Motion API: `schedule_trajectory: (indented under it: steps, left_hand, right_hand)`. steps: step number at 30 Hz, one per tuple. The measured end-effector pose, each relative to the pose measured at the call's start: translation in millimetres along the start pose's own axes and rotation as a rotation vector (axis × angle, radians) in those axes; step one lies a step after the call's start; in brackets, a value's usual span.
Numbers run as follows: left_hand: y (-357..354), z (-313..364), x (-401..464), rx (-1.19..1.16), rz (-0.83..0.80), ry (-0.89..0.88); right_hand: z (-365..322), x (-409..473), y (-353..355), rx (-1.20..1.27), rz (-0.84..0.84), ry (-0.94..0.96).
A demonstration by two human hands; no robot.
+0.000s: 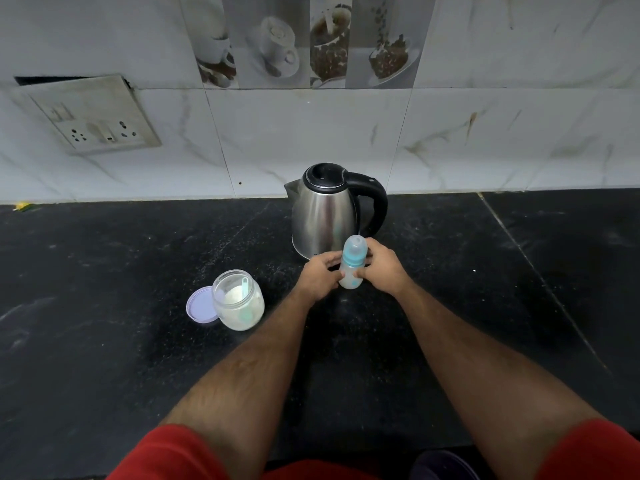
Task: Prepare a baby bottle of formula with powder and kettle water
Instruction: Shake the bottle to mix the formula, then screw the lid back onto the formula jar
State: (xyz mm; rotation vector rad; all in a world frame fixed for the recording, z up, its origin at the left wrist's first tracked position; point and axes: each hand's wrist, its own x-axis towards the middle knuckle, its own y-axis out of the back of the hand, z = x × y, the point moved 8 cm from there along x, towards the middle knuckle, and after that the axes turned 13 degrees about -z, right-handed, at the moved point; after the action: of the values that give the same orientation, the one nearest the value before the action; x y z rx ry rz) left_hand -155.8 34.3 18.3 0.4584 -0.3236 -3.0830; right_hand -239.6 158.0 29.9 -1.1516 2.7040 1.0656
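A small baby bottle (pixel 352 261) with a clear cap and a teal collar stands upright on the black counter, just in front of the steel kettle (pixel 325 213). My left hand (pixel 320 275) holds its lower body from the left. My right hand (pixel 384 268) grips it from the right, thumb across the front. The kettle has a black lid and a black handle that points right. To the left, an open glass jar of white powder (pixel 239 299) holds a pale scoop, and its lilac lid (pixel 201 306) lies beside it.
The black stone counter (pixel 104 289) runs to a tiled wall. A socket plate (pixel 93 116) hangs on the wall at the left. A small yellow scrap (pixel 23 205) lies at the counter's far left back edge.
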Motion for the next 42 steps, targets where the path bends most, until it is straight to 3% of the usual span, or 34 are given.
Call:
schedule_trajectory:
  steps: [7,13,16,27,36,38,42]
  left_hand:
    - [-5,-4,-10,-0.019,0.054,-0.017]
    - [-11,-29,-40,-0.074,0.073,-0.009]
    - [-9,-48,-64,-0.088,0.083,-0.006]
    - [42,-109,-169,-0.204,0.294,0.023]
    - [122,-131,-214,-0.238,0.515,0.029]
    - [137,-127,-210,-0.208,0.509,0.031]
    - [151,-113,-187,-0.018,0.347,0.053]
  right_hand:
    - [4,-11,-3,0.092,0.013,-0.004]
    - [20,-57,-3,0.05,0.277,-0.096]
    - [23,-86,-20,0.072,0.326,-0.098]
    - [-22,-98,-138,0.154,0.053,0.052]
    - [-68,-58,-179,0.135,-0.049,0.046]
    - [-77,-47,-184,0.12,-0.088,0.027]
    - [-94,-33,-192,0.113,-0.149,0.013]
